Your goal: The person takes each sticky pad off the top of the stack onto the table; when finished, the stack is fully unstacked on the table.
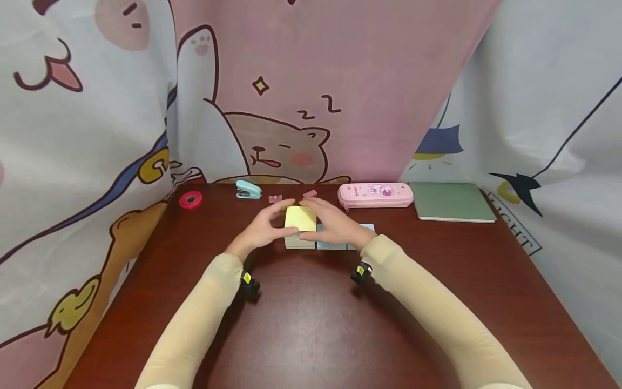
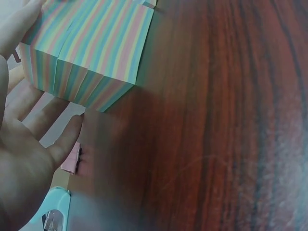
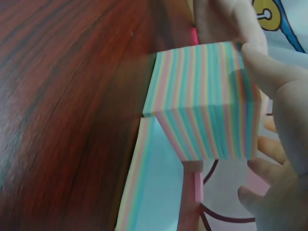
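Left hand (image 1: 262,228) and right hand (image 1: 336,225), equally near, hold opposite sides of an upright paper stack (image 1: 301,219) toward the table's (image 1: 311,324) far edge.

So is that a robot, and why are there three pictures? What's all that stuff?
No robot: those are a person's bare left hand and right hand. The wide picture comes from a camera on the person's head, looking forward and down. The two close ones come from a camera on each wrist.

The fingers of both hands hold a striped, blocky stack of paper pads with a yellow top. Beside it are lower paper pads with blue tops.

Farther back on the shiny, dark reddish-brown table, from left to right, are a round red ring, maybe tape, a small light-blue stapler, two little pink clips, a long pink pencil case with a bunny and a flat green notebook.
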The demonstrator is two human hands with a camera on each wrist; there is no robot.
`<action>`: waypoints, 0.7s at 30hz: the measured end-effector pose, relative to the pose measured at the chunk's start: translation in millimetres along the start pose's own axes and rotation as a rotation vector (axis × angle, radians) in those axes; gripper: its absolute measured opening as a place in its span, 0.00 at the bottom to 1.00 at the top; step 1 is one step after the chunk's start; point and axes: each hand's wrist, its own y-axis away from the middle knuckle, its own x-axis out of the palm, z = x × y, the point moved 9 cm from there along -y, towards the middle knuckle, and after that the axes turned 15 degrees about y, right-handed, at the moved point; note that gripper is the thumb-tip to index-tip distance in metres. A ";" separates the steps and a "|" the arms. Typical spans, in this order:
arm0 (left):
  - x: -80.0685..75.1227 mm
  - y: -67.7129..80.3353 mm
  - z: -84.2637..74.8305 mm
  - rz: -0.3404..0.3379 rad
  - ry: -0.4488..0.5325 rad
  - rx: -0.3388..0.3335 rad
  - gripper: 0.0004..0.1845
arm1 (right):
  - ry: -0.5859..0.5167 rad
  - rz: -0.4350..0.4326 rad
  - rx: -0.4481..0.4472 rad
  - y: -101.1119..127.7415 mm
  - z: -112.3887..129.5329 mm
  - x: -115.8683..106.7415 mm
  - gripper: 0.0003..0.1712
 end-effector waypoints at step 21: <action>-1.6 4.0 11.1 -0.046 -0.078 -0.080 0.40 | -0.039 -0.098 0.108 77.9 -77.9 -20.7 0.47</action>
